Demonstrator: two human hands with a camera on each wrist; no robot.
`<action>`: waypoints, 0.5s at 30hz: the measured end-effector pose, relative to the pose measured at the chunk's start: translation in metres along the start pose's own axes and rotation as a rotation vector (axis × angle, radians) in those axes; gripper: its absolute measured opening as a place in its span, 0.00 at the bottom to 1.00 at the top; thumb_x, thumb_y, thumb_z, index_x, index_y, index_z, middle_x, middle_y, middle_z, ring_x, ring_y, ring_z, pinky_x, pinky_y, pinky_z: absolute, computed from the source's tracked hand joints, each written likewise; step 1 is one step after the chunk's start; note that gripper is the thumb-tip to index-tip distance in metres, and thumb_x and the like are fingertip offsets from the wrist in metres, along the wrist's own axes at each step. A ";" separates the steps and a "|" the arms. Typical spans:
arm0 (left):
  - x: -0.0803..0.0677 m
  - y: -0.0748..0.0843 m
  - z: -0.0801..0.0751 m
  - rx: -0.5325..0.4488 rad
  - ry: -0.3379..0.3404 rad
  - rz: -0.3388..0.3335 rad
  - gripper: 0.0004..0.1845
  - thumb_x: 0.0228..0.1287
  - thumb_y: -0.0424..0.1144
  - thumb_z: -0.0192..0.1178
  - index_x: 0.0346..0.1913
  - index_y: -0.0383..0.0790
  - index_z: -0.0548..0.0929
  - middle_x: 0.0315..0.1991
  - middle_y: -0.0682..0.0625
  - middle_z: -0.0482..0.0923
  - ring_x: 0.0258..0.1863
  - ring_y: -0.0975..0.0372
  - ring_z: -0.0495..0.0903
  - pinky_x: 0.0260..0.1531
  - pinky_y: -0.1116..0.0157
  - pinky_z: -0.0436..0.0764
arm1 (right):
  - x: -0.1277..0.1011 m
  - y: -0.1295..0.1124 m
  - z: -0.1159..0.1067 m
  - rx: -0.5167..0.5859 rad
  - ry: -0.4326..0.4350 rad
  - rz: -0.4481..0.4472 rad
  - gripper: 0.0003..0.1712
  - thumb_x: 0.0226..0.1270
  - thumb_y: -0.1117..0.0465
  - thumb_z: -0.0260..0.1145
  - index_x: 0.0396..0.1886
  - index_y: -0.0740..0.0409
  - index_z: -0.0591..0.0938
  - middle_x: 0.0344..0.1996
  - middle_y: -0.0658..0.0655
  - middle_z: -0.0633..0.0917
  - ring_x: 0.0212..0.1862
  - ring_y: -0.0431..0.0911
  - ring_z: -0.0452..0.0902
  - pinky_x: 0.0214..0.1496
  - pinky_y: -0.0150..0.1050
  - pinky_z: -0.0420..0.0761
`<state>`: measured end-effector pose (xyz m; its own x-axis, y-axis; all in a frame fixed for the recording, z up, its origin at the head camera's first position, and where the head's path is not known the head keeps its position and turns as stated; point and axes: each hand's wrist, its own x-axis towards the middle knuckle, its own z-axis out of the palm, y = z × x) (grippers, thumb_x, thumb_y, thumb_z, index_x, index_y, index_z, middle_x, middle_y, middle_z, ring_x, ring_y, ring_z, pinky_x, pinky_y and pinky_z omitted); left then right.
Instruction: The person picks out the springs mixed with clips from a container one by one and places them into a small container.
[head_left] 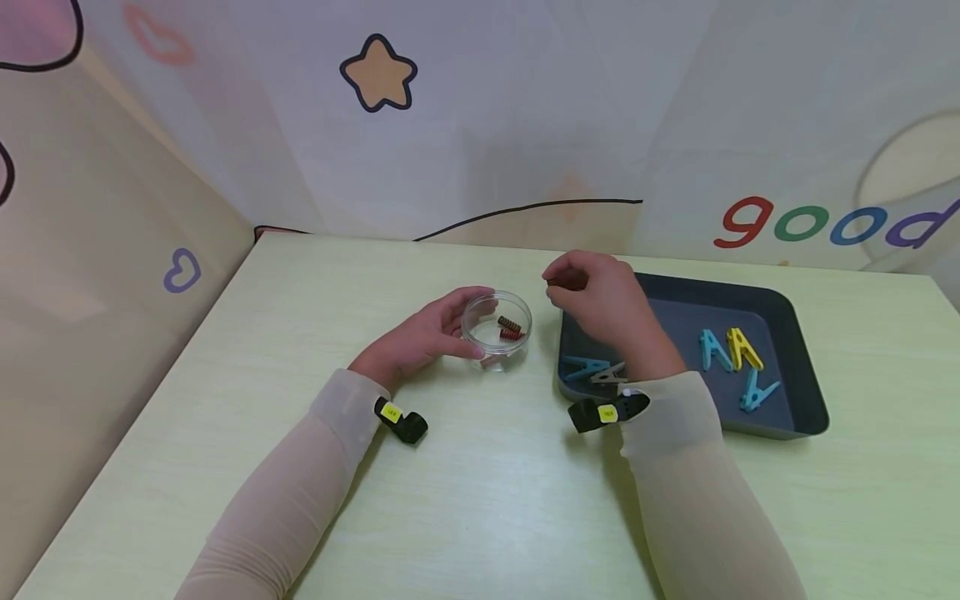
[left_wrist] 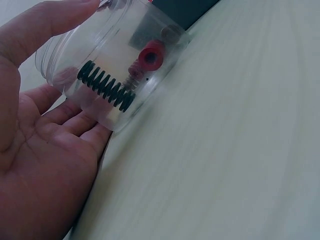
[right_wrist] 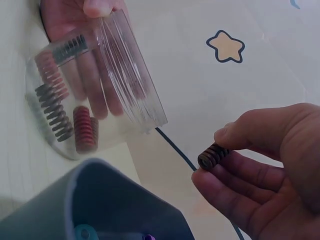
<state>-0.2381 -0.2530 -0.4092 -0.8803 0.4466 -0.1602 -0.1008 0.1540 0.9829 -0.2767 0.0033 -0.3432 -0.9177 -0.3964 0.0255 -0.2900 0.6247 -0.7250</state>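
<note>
My left hand grips a clear round jar by its side, thumb at the rim and fingers around the wall. Inside the jar lie several coil springs, among them a red spring and a dark spring. To the right of the jar, my right hand is raised over the left back corner of a dark grey tray. Between its thumb and fingertips it pinches a short dark brown coil spring, mostly covered by the fingers in the head view.
In the tray lie several spring-type clips: a yellow clip, a blue clip and, near the right wrist, a grey clip among others. The pale table meets a printed cloth backdrop behind the hands.
</note>
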 end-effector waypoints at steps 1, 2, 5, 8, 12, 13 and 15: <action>0.000 0.000 0.000 0.001 0.000 0.000 0.42 0.55 0.29 0.67 0.71 0.51 0.61 0.72 0.49 0.63 0.73 0.62 0.60 0.73 0.56 0.57 | 0.000 0.000 0.000 0.004 -0.001 0.000 0.13 0.67 0.60 0.61 0.49 0.55 0.82 0.45 0.58 0.86 0.47 0.51 0.81 0.51 0.48 0.80; 0.000 0.000 0.000 0.000 0.000 -0.001 0.42 0.55 0.29 0.67 0.71 0.51 0.62 0.72 0.49 0.64 0.73 0.62 0.60 0.73 0.56 0.57 | 0.000 0.000 0.001 0.006 -0.002 -0.003 0.13 0.67 0.60 0.61 0.49 0.55 0.82 0.45 0.57 0.86 0.47 0.51 0.81 0.50 0.48 0.80; 0.000 -0.001 0.000 0.000 0.001 0.000 0.41 0.55 0.30 0.67 0.71 0.52 0.62 0.72 0.49 0.64 0.73 0.63 0.60 0.73 0.56 0.57 | 0.000 -0.001 0.001 0.015 0.004 -0.014 0.13 0.67 0.60 0.61 0.49 0.55 0.82 0.45 0.57 0.86 0.46 0.51 0.81 0.50 0.48 0.80; 0.000 -0.001 0.000 -0.005 0.000 0.001 0.41 0.55 0.30 0.67 0.71 0.51 0.62 0.72 0.49 0.64 0.73 0.62 0.60 0.73 0.56 0.58 | 0.000 -0.002 0.002 0.029 0.010 -0.022 0.13 0.67 0.60 0.62 0.49 0.56 0.82 0.45 0.58 0.86 0.46 0.51 0.81 0.49 0.48 0.80; 0.000 -0.001 0.000 -0.010 -0.001 0.002 0.41 0.55 0.29 0.67 0.71 0.51 0.62 0.72 0.48 0.64 0.73 0.62 0.60 0.73 0.56 0.58 | 0.000 -0.003 0.002 0.048 0.013 -0.022 0.13 0.67 0.60 0.62 0.49 0.56 0.82 0.45 0.57 0.86 0.46 0.50 0.81 0.49 0.47 0.80; 0.000 -0.001 0.000 -0.008 -0.001 0.002 0.41 0.55 0.29 0.67 0.71 0.51 0.62 0.72 0.48 0.64 0.73 0.62 0.60 0.73 0.55 0.59 | 0.000 -0.003 0.002 0.053 0.015 -0.024 0.12 0.67 0.60 0.62 0.49 0.55 0.82 0.45 0.57 0.86 0.46 0.50 0.81 0.49 0.47 0.80; 0.000 -0.001 0.000 -0.011 -0.001 0.003 0.41 0.55 0.29 0.67 0.71 0.50 0.62 0.72 0.48 0.64 0.73 0.62 0.60 0.72 0.55 0.59 | 0.000 -0.004 0.002 0.058 0.017 -0.028 0.12 0.67 0.60 0.62 0.49 0.55 0.82 0.45 0.57 0.86 0.46 0.50 0.81 0.49 0.47 0.80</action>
<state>-0.2383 -0.2533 -0.4103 -0.8802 0.4476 -0.1576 -0.1036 0.1427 0.9843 -0.2749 0.0002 -0.3418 -0.9141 -0.4012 0.0578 -0.2999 0.5733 -0.7625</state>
